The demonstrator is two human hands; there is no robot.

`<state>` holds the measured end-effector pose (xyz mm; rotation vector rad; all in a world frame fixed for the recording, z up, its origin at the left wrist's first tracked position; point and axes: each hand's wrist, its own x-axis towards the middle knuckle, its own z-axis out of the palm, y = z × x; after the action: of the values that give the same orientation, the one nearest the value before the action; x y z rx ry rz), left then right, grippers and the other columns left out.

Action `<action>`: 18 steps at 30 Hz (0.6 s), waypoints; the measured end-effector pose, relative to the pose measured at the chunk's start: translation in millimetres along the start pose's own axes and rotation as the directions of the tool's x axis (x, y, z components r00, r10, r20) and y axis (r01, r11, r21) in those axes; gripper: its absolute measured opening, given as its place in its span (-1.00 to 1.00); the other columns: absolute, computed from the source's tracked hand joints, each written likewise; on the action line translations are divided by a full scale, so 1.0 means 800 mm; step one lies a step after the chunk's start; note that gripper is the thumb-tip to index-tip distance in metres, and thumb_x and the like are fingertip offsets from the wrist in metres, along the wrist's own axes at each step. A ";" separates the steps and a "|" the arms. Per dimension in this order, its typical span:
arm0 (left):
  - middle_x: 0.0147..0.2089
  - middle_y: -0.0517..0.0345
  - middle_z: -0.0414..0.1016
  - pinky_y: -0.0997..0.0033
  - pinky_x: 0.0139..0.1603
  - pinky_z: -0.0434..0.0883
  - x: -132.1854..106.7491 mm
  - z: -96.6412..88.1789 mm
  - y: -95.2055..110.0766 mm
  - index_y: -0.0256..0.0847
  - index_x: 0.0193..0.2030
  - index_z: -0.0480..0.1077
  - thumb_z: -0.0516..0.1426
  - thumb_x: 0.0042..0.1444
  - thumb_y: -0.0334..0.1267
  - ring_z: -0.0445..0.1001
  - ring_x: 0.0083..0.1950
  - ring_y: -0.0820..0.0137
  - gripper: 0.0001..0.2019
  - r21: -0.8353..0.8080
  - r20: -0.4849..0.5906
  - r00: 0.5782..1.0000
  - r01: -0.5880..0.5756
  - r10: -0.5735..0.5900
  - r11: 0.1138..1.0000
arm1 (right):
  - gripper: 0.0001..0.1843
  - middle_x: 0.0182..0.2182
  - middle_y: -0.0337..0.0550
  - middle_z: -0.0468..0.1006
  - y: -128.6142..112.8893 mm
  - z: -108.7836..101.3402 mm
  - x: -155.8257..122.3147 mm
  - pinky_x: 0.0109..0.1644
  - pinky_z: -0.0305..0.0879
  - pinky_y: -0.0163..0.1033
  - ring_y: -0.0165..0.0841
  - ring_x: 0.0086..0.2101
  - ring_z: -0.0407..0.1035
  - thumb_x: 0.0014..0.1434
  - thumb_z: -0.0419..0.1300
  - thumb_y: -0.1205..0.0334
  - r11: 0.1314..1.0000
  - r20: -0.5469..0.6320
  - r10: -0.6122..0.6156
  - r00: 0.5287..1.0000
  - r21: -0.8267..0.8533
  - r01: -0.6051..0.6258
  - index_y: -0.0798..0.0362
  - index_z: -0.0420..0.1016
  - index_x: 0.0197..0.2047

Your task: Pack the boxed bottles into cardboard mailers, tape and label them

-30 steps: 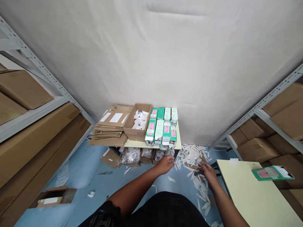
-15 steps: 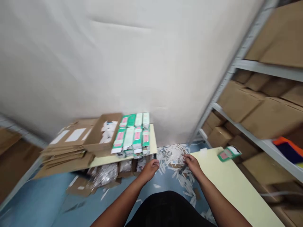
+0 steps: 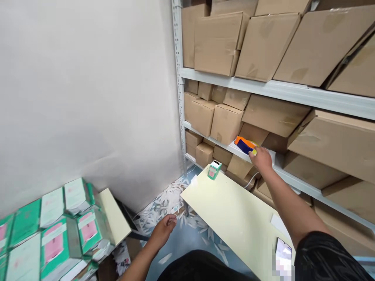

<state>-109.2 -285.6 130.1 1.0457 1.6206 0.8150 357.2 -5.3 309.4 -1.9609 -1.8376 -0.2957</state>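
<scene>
My right hand point(image 3: 261, 159) is stretched out to the middle shelf, its fingers closed on the yellow end of an orange and dark-blue object point(image 3: 245, 146). What kind of object it is I cannot make out. My left hand point(image 3: 164, 230) hangs over the floor between the two tables, fingers curled in, with nothing seen in it. A green and white small box point(image 3: 215, 170) with a pink panel stands at the far end of the pale yellow table point(image 3: 225, 207), below and left of my right hand.
Several green and white boxes point(image 3: 55, 242) crowd the table at left. Metal shelving point(image 3: 211, 80) full of brown cartons point(image 3: 218, 43) rises at right. White paper strips point(image 3: 166, 199) litter the floor. A phone point(image 3: 283, 251) lies on the yellow table near my right sleeve.
The view has swung right, toward the shelving. My right hand has moved from above the floor to the orange and dark-blue object on the shelf. My left hand stays low with curled fingers.
</scene>
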 end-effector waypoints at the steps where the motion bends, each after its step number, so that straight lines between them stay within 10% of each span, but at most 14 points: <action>1: -0.15 0.04 0.63 0.26 -0.16 0.48 0.007 0.002 0.001 -0.13 -0.15 0.50 0.18 -0.08 0.17 0.57 -0.14 0.16 -0.53 0.014 0.016 1.000 -0.005 0.005 1.000 | -0.52 0.04 0.24 0.55 -0.001 0.007 0.016 0.14 0.22 -0.01 0.03 0.05 0.35 0.29 0.13 0.07 0.999 0.040 -0.007 0.999 -0.038 0.009 0.19 0.51 0.14; 10: -0.19 0.07 0.60 0.27 -0.18 0.45 0.041 0.035 0.004 -0.12 -0.17 0.49 0.17 -0.09 0.15 0.55 -0.12 0.16 -0.55 -0.004 0.034 0.998 0.050 -0.050 0.999 | -0.50 0.03 0.34 0.55 -0.024 0.072 0.078 0.14 0.14 0.05 0.07 0.10 0.34 0.30 0.16 0.06 0.977 0.175 0.182 0.968 -0.141 -0.158 0.27 0.52 0.13; 18: -0.22 0.09 0.59 0.29 -0.19 0.45 0.060 0.038 0.013 -0.14 -0.16 0.50 0.17 -0.05 0.12 0.53 -0.19 0.21 -0.57 0.060 0.116 0.993 0.022 -0.029 0.998 | -0.59 0.01 0.23 0.59 -0.007 0.038 0.038 0.09 0.10 -0.05 -0.05 0.00 0.37 0.36 0.14 0.04 0.991 0.087 0.129 0.988 -0.044 -0.125 0.20 0.51 0.07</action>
<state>-83.7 -236.8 113.0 1.0917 1.5627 0.6805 350.7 36.0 296.8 -2.1390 -1.7628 -0.2080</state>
